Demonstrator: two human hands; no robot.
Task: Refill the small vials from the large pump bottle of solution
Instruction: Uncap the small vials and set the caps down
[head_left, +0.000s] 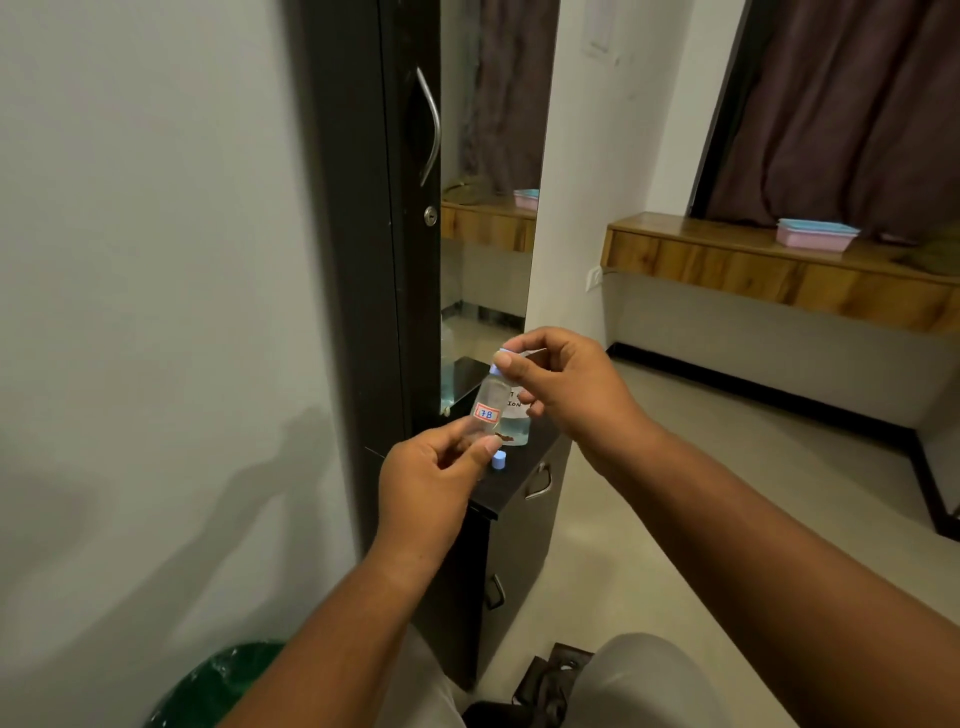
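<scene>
My left hand (428, 480) pinches the base of a small clear vial (491, 400) with a white label reading "7B" in a red frame. The vial tilts up to the right. My right hand (563, 387) pinches its pale blue cap (500, 358) at the top between thumb and fingers. Behind the vial stands the large clear bottle of solution (517, 428) on the black drawer cabinet (511, 493); only its lower part with some liquid and part of a label shows, its pump hidden by my right hand. A loose pale blue cap (499, 460) sits on the cabinet top.
A tall black cupboard (363, 208) with a metal handle and a mirror (488, 208) rises behind the cabinet. A wooden ledge (779, 270) at the right carries pink and blue trays (815, 235). A green bin (223, 686) is at the lower left, a white wall on the left.
</scene>
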